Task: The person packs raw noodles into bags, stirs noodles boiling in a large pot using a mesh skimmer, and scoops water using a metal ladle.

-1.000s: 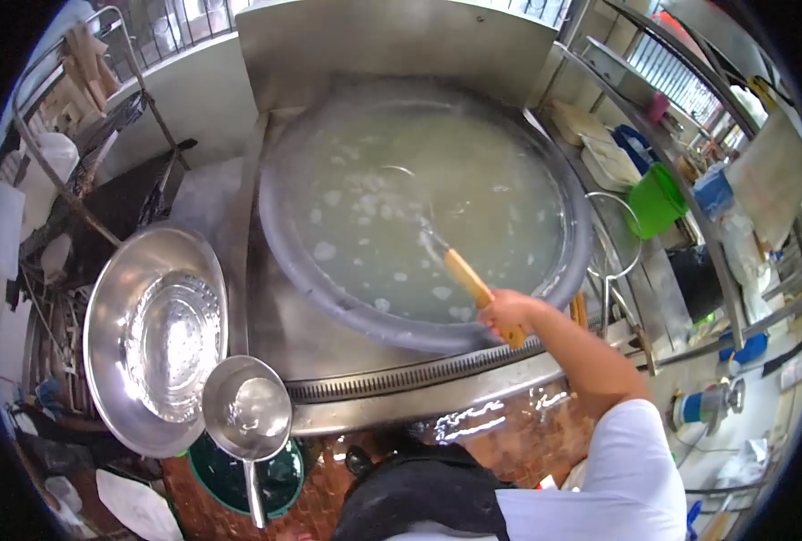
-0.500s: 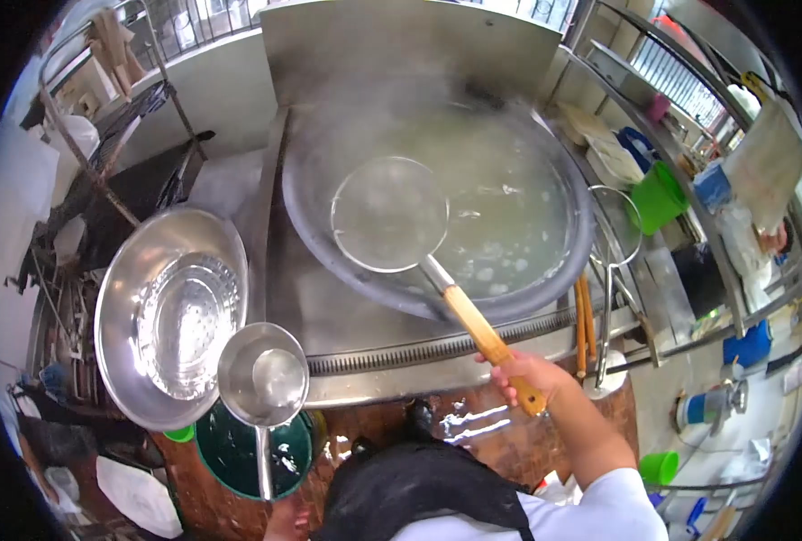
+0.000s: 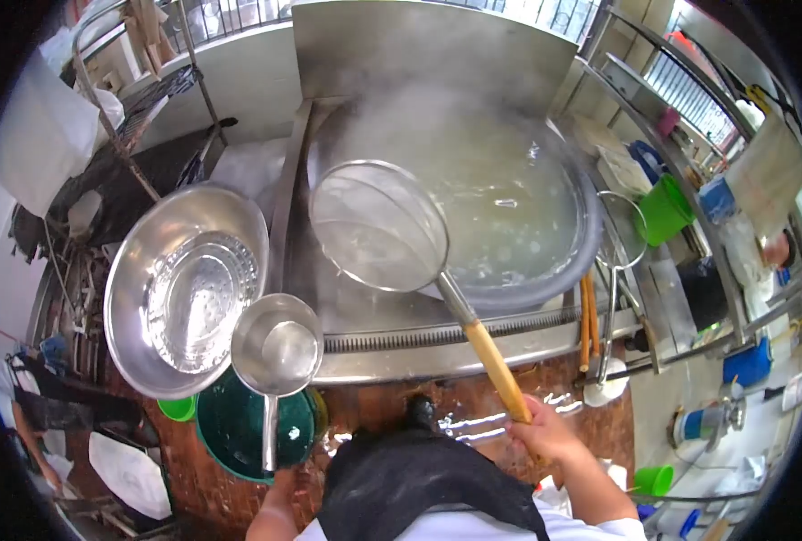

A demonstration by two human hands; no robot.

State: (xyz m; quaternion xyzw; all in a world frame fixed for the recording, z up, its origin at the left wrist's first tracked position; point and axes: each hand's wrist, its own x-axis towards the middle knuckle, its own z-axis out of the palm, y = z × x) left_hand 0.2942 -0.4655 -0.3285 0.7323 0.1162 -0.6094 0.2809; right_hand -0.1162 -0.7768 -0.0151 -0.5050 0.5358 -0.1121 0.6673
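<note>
My right hand (image 3: 545, 431) is closed around the wooden handle of a long-handled strainer (image 3: 378, 225). The strainer's round mesh head is tilted, above the left side of a large steaming pot (image 3: 518, 293) of cloudy liquid. Low at the left, my left hand (image 3: 286, 491) is just below the handle end of a metal ladle (image 3: 279, 352); its fingers are too blurred to read. The ladle's bowl overlaps the edge of a wide steel basin (image 3: 135, 352), above a dark green bucket (image 3: 207, 442).
A metal stove ledge (image 3: 419, 361) runs along the pot's front. To the right stand a ring-topped metal stand (image 3: 610, 298), wooden sticks (image 3: 588, 325) and a shelf with a green bucket (image 3: 664, 212). The brown floor (image 3: 374, 406) looks wet. Another person's arm shows at the far left.
The strainer has risen from the pot toward me and to the left, its mesh now tilted. My right hand has come lower and my left hand has moved up toward the ladle handle.
</note>
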